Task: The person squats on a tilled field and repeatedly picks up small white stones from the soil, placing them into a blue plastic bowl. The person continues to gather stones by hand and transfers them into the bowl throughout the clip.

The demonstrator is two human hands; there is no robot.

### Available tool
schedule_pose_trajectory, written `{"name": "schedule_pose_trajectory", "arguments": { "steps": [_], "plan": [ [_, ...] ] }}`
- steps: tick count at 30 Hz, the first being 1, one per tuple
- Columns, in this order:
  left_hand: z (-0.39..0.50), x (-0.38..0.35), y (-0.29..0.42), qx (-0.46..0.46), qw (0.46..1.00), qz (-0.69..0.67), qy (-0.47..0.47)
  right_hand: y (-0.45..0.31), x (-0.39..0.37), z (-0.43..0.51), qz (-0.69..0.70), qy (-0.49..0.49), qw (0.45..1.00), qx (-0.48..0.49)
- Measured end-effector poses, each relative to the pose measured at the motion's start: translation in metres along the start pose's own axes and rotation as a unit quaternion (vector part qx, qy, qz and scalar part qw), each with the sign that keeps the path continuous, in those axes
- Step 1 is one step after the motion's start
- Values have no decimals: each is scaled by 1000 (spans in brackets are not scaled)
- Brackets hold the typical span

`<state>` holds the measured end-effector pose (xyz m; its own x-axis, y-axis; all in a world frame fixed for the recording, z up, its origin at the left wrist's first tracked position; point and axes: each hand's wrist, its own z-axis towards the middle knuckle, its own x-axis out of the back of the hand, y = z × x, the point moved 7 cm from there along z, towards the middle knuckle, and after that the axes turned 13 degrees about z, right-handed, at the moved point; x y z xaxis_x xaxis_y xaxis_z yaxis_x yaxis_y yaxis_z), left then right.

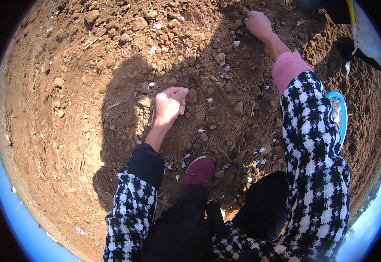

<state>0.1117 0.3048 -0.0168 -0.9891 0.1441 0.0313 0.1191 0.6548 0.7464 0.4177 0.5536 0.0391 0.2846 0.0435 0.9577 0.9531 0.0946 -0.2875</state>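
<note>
My right hand (pixel 259 26) reaches far out to the soil at the upper right. A small pale garlic clove (pixel 245 20) shows at its fingertips. My left hand (pixel 171 105) hovers over or rests near the ground at the middle, thumb and fingers drawn together; whether anything is inside them is hidden. Beside it on the left lies a garlic clove (pixel 151 84), and another clove (pixel 209 100) sits to its right. One more clove (pixel 236 43) lies on the soil just below my right hand.
Cloddy brown soil (pixel 75 95) with bits of straw and white garlic skins spreads all around. A blue basin (pixel 344 114) with whitish contents is partly behind my right sleeve. My maroon shoe (pixel 199 171) stands below. At the upper right is a whitish object (pixel 369 36) with a yellow strip.
</note>
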Motion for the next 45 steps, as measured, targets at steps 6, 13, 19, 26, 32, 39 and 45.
{"name": "schedule_pose_trajectory", "arguments": {
  "steps": [6, 13, 19, 26, 32, 39, 45],
  "plan": [
    [0, -1, 1, -4, 1000, -17, -5, -10, -5, -2, -54, -53, 996, 44],
    [1, 2, 1, 2, 1000, -17, 17, 7, -15, -4, 12, 34, 997, -66],
    [8, 1, -4, 4, 999, 0, 33, 3, 25, -38, 31, 134, 986, 95],
    [-6, 9, 1, 10, 995, -42, 86, 84, 53, -127, 138, 63, 987, -53],
    [21, 5, 72, -78, 993, 61, 72, 29, 11, -151, 195, 88, 977, -18],
    [-4, -69, 56, -192, 880, 434, 17, -81, -15, -248, 227, 55, 970, 62],
    [-65, -62, 12, -261, 888, 379, -1, -166, -46, -324, 266, -50, 958, 98]
  ]
}}
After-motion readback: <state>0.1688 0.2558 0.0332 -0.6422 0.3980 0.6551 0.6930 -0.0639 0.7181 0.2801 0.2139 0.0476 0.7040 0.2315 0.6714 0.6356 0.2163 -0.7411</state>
